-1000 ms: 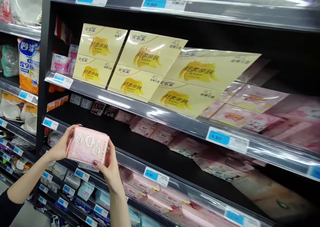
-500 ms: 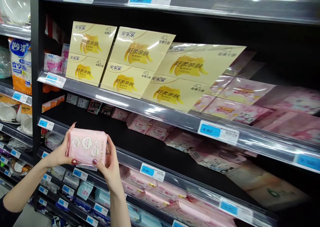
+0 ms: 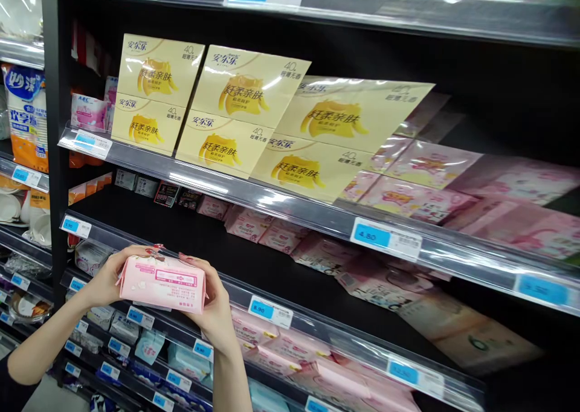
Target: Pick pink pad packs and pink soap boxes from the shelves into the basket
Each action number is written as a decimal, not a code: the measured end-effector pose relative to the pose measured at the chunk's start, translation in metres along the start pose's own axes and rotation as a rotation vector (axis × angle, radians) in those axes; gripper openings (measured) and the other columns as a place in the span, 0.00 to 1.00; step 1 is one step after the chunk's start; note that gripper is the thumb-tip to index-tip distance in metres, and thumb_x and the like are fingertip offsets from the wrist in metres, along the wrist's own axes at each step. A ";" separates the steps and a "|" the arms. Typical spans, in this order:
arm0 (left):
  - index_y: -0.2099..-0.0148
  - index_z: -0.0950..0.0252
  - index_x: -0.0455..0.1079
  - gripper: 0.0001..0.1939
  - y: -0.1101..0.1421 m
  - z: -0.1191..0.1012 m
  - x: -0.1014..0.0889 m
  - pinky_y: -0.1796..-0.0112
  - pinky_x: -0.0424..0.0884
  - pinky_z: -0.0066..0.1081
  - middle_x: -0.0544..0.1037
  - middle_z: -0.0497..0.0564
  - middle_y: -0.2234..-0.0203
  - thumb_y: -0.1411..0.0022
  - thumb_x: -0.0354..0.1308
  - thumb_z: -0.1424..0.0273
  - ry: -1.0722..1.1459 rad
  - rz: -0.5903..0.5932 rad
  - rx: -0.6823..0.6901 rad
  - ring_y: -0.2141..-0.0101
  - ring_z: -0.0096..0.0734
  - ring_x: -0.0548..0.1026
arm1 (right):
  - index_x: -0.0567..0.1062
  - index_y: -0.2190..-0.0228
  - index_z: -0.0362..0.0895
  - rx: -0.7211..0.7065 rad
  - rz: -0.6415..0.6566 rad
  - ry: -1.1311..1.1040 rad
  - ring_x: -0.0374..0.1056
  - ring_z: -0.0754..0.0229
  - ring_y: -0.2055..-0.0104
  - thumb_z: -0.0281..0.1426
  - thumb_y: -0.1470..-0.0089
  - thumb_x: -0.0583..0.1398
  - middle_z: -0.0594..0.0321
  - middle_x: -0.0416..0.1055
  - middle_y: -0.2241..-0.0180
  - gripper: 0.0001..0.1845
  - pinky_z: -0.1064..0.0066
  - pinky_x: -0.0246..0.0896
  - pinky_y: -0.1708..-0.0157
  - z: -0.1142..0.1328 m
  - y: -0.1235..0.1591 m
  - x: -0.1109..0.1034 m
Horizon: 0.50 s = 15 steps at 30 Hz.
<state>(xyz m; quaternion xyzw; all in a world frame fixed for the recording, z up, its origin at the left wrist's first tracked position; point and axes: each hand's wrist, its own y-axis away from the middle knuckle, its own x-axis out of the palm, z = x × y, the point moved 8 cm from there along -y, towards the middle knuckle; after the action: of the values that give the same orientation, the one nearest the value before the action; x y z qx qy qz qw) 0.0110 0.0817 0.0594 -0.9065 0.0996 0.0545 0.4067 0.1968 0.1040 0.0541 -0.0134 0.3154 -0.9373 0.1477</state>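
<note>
A pink pack of sanitary pads [image 3: 163,284] is held between my two hands, in front of the lower shelves at the left. Its narrow printed side faces me. My left hand [image 3: 106,279] grips the pack's left end, with red-nailed fingertips over the top edge. At the right end, my right hand [image 3: 216,306] is closed round it, its fingertips also on the top edge. Both thumbs are hidden. Just behind the pack runs the shelf edge with a price tag [image 3: 140,316].
Yellow packs [image 3: 235,92] stand in stacked rows on the shelf above. Pink packs [image 3: 249,225] lie deep on the middle shelf [image 3: 181,225]. More pink packs [image 3: 312,354] fill the shelf below. A dark post [image 3: 53,158] separates the shelving at the left, where an orange-and-blue bag [image 3: 28,119] stands.
My hands have turned the pack from its broad face with round labels to a narrow side. My thumbs have left its front, and my fingertips now show on top. The view has shifted slightly.
</note>
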 end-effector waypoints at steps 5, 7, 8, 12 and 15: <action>0.47 0.61 0.71 0.21 -0.006 0.000 0.001 0.49 0.72 0.41 0.77 0.60 0.50 0.43 0.66 0.67 -0.011 -0.018 -0.003 0.48 0.46 0.75 | 0.74 0.53 0.50 0.000 -0.014 0.020 0.67 0.48 0.44 0.42 0.57 0.71 0.53 0.71 0.49 0.29 0.58 0.65 0.45 0.000 0.002 -0.001; 0.47 0.60 0.72 0.21 -0.007 -0.001 0.001 0.49 0.72 0.40 0.77 0.59 0.50 0.43 0.66 0.68 -0.012 -0.018 0.006 0.49 0.45 0.75 | 0.74 0.53 0.50 0.002 -0.018 0.024 0.67 0.48 0.43 0.43 0.58 0.71 0.53 0.71 0.49 0.29 0.59 0.65 0.46 -0.001 0.002 -0.003; 0.47 0.59 0.72 0.21 -0.008 -0.002 0.001 0.49 0.72 0.39 0.77 0.59 0.50 0.43 0.66 0.68 -0.014 -0.016 0.015 0.49 0.44 0.75 | 0.74 0.53 0.50 0.000 -0.020 0.023 0.67 0.48 0.43 0.43 0.58 0.71 0.53 0.71 0.49 0.30 0.59 0.65 0.46 -0.001 0.002 -0.003; 0.46 0.57 0.71 0.22 -0.009 -0.005 0.003 0.49 0.72 0.37 0.77 0.57 0.50 0.43 0.66 0.70 -0.018 -0.006 0.068 0.49 0.43 0.75 | 0.73 0.53 0.51 -0.017 -0.016 0.011 0.67 0.49 0.43 0.40 0.57 0.71 0.54 0.71 0.49 0.28 0.60 0.65 0.46 0.000 0.002 -0.005; 0.45 0.55 0.70 0.23 -0.011 -0.005 0.006 0.49 0.71 0.35 0.77 0.55 0.49 0.43 0.66 0.72 -0.009 0.005 0.078 0.48 0.41 0.75 | 0.73 0.53 0.51 -0.020 -0.018 0.006 0.67 0.49 0.43 0.40 0.56 0.71 0.54 0.71 0.49 0.28 0.60 0.65 0.46 0.000 0.002 -0.007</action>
<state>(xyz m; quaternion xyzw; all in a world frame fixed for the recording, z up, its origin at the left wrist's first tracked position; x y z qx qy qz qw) 0.0191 0.0843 0.0697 -0.8895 0.1023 0.0556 0.4419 0.2036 0.1044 0.0532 -0.0149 0.3252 -0.9354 0.1379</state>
